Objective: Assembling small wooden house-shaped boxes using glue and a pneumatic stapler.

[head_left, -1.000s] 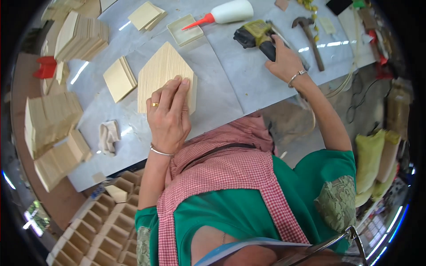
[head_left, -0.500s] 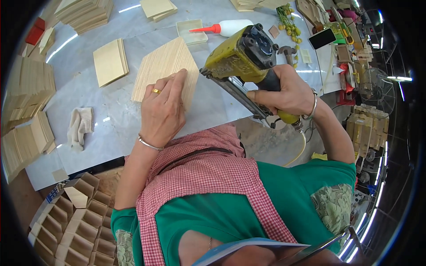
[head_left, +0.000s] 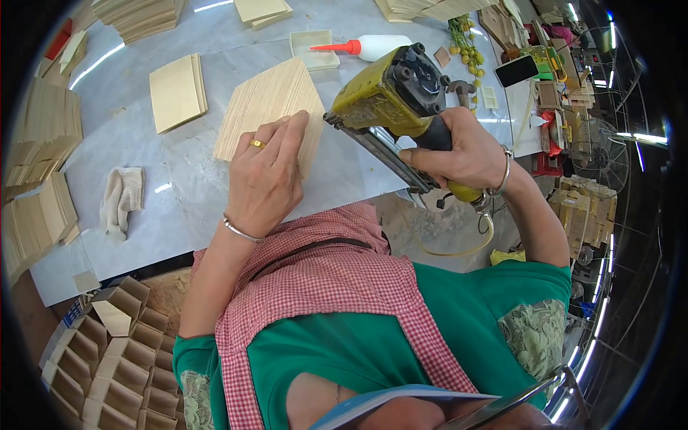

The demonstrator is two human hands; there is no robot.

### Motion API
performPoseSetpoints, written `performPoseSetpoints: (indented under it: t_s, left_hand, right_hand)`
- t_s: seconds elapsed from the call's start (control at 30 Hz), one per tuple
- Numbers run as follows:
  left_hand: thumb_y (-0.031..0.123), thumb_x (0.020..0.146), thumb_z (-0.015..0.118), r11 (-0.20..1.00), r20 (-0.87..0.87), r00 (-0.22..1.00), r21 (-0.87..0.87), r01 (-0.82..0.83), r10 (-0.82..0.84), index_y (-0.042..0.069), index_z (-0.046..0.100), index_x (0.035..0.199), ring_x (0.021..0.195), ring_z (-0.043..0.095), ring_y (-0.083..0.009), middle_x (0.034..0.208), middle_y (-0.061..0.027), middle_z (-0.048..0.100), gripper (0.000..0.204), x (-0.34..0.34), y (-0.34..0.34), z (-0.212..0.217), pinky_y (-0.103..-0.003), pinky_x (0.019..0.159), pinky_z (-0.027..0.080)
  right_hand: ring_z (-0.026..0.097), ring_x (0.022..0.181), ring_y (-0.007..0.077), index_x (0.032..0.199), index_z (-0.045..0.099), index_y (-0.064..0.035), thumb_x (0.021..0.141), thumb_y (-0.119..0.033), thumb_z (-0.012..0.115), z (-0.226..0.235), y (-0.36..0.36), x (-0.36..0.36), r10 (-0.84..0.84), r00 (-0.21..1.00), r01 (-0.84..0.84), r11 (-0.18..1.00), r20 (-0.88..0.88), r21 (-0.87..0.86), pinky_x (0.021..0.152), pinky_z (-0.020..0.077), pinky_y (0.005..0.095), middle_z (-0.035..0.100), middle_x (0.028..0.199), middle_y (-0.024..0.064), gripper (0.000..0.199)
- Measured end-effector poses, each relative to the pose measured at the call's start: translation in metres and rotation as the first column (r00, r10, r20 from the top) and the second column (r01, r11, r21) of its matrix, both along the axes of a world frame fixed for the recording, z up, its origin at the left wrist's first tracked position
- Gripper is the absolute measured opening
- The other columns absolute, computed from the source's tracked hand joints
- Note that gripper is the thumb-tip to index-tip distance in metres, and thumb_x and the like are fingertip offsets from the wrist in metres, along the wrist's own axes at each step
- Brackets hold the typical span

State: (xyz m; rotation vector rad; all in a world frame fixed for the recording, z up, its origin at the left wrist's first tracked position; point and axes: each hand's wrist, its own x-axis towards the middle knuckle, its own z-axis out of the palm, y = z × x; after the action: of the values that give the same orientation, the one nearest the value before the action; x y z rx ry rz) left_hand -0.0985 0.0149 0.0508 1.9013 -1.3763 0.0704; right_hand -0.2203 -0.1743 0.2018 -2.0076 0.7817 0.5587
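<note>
Left hand (head_left: 266, 179) lies flat, palm down, fingers straight and together, pressing the near end of the pentagon-shaped wooden panel (head_left: 266, 107); nothing gripped. Panel sits mid-desk, pointed end toward the far edge of the desk (head_left: 179, 193), close to the near edge. Left forearm runs up from the lower edge. Right hand (head_left: 462, 154) is raised over the desk's near right part, fingers wrapped tight around the handle of the yellow nail gun (head_left: 398, 100), with its nose aimed left, just beside the panel's right edge.
</note>
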Motion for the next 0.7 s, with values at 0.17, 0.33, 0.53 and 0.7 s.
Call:
performPoseSetpoints:
  t_s: [0.17,0.33,0.53,0.7]
  left_hand:
    - [-0.007,0.07,0.056,1.0,0.013,1.0,-0.01,0.013,-0.013,0.0,0.052,0.122,0.092,0.059,-0.0234,0.103,-0.0111,0.064,0.052,0.003,0.001,-0.002,-0.033,0.076,0.043]
    - [-0.004,0.07,0.056,1.0,0.04,0.999,-0.004,0.0,0.0,0.0,0.052,0.122,0.093,0.058,-0.021,0.102,-0.0104,0.063,0.052,0.003,0.001,-0.006,-0.031,0.074,0.042]
    - [-0.004,0.07,0.055,1.0,0.031,0.999,-0.016,0.014,-0.013,0.0,0.051,0.122,0.092,0.058,-0.0209,0.102,-0.0102,0.063,0.052,0.004,0.001,-0.004,-0.031,0.073,0.042]
    - [-0.004,0.069,0.055,0.999,0.041,0.999,-0.033,0.014,-0.013,0.0,0.05,0.122,0.092,0.058,-0.0209,0.103,-0.0105,0.063,0.053,0.004,0.001,-0.007,-0.031,0.074,0.042]
  right_hand:
    - [0.05,0.046,0.0099,0.096,0.062,0.0062,0.074,-0.019,0.064,0.005,0.005,0.004,0.035,0.999,-0.034,0.997,0.01,-0.065,0.046,0.0417,0.0271,0.055,0.055,0.0038,0.034]
    - [0.052,0.051,0.0116,0.093,0.062,0.0057,0.071,-0.02,0.066,0.006,0.016,-0.005,0.004,1.0,-0.005,0.999,-0.025,-0.036,0.05,0.0438,0.0291,0.057,0.058,0.0059,0.034]
    - [0.05,0.052,0.0163,0.093,0.063,0.006,0.068,-0.025,0.069,0.0,0.02,-0.01,0.14,0.99,-0.138,0.987,0.014,-0.084,0.054,0.0431,0.032,0.056,0.058,0.0111,0.04]
    - [0.05,0.051,0.0178,0.093,0.063,0.0054,0.069,-0.025,0.068,-0.001,0.021,-0.011,0.119,0.993,-0.119,0.99,-0.005,-0.071,0.054,0.0432,0.0327,0.056,0.058,0.0125,0.04]
